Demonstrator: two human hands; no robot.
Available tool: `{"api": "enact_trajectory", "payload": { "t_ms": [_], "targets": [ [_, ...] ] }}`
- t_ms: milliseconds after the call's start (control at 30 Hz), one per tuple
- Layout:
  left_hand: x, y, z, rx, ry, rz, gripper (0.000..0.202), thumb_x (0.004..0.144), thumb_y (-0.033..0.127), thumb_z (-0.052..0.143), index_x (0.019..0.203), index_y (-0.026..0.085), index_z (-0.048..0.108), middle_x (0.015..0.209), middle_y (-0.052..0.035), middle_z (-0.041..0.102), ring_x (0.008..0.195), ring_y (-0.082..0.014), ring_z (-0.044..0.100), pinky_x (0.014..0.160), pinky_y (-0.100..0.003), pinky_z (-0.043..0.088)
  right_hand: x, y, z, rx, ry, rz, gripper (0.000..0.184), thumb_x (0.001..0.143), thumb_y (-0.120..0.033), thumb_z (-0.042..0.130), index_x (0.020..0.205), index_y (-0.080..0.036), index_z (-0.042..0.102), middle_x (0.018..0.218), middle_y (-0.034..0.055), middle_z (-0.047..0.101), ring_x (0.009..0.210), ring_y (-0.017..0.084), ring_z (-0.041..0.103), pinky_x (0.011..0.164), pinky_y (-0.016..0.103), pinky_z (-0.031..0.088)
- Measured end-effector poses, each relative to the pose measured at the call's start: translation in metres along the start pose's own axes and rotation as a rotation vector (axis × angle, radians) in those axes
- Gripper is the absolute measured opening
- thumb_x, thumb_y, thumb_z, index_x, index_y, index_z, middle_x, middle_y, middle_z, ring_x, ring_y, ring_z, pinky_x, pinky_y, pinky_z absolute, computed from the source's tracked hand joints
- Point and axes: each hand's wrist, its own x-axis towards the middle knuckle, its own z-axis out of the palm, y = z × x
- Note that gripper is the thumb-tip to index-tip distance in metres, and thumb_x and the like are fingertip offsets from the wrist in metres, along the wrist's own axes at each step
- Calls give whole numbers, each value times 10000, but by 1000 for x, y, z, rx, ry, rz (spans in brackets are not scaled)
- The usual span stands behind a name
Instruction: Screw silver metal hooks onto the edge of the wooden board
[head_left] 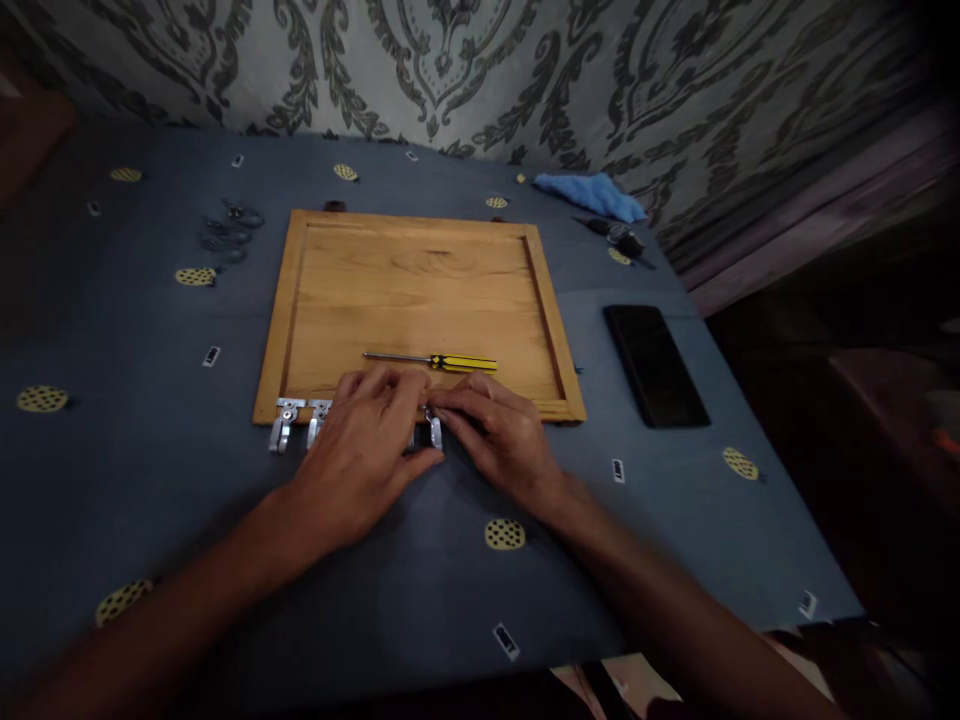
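A wooden framed panel [420, 290] lies flat on the blue cloth. Two silver metal hooks [283, 420] sit on its near rail at the left. My left hand [364, 455] and my right hand [495, 435] meet at the near rail, fingers curled together round another silver hook [435, 430] between them. A screwdriver with a yellow and black handle [442, 361] rests on the panel just beyond my fingers. What sits under my left fingers is hidden.
A black phone [655, 364] lies right of the panel. A blue rag [592, 193] and small dark tools [622, 240] are at the back right. Dark metal rings [229, 235] lie at the back left. The table edge runs close on the right.
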Motion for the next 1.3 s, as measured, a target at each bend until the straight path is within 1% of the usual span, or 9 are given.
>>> {"api": "enact_trajectory", "payload": {
  "t_ms": [100, 233, 400, 467, 567, 700, 867, 1100, 1300],
  "targets": [
    [0, 1, -1, -10, -5, -4, 454, 786, 211, 820, 1115, 213, 507, 1094, -63, 666, 1042, -294, 605, 864, -420, 475, -1, -1, 0, -33, 6, -10, 159, 978, -151, 582, 1047, -146, 726, 856, 68, 708, 805, 171, 672, 730, 288, 558],
    [0, 1, -1, -15, -11, 7, 447, 802, 209, 806, 1139, 208, 511, 1128, -73, 665, 1078, -301, 599, 884, -429, 474, 0, -1, -3, 42, 11, 36, 145, 977, -164, 597, 1066, -182, 709, 925, 52, 734, 861, 163, 693, 770, 291, 555],
    [-1, 1, -2, -4, -37, -33, 475, 795, 235, 824, 1160, 185, 524, 1142, -96, 659, 1082, -319, 594, 902, -451, 479, 0, -1, -9, 124, 93, 104, 125, 977, -165, 588, 1018, -169, 706, 793, 25, 681, 731, 144, 656, 670, 268, 531],
    [-1, 1, -2, -6, -32, -27, 472, 790, 224, 829, 1150, 183, 527, 1136, -95, 657, 1070, -313, 597, 896, -444, 482, -2, 0, -9, 116, 99, 86, 90, 954, -148, 622, 992, -167, 702, 810, 28, 686, 743, 144, 658, 670, 267, 538],
    [-1, 1, -2, -3, -14, -14, 472, 781, 203, 834, 1138, 188, 525, 1128, -88, 652, 1055, -301, 598, 888, -430, 486, -5, 2, -9, 64, 69, 9, 108, 945, -133, 633, 1013, -184, 700, 876, 37, 705, 811, 156, 680, 724, 288, 573],
    [0, 1, -1, 3, -18, -28, 447, 789, 220, 825, 1117, 209, 523, 1100, -68, 645, 1042, -294, 598, 879, -424, 488, -4, 4, -9, 22, 6, -69, 207, 969, -141, 601, 1131, -213, 708, 964, 58, 695, 891, 170, 689, 770, 317, 600],
    [0, 1, -1, 15, -29, -35, 468, 790, 226, 820, 1146, 200, 517, 1119, -82, 639, 1046, -304, 594, 882, -439, 485, 1, 7, -11, 73, -51, -92, 261, 966, -148, 607, 1193, -227, 711, 940, 43, 674, 864, 157, 682, 754, 295, 600],
    [2, 0, -1, 6, -29, -29, 451, 782, 227, 824, 1110, 212, 514, 1102, -70, 644, 1036, -296, 597, 870, -428, 481, 8, 10, -15, 118, -171, -124, 202, 970, -154, 589, 1102, -187, 739, 970, 79, 685, 891, 185, 688, 756, 320, 592],
    [1, 0, -1, 14, -34, -14, 424, 816, 262, 808, 1110, 211, 506, 1077, -65, 648, 1065, -298, 591, 892, -433, 481, 8, 9, -9, 20, -145, -142, 176, 975, -158, 575, 1037, -189, 737, 961, 80, 709, 882, 195, 703, 748, 322, 597]
  ]
}}
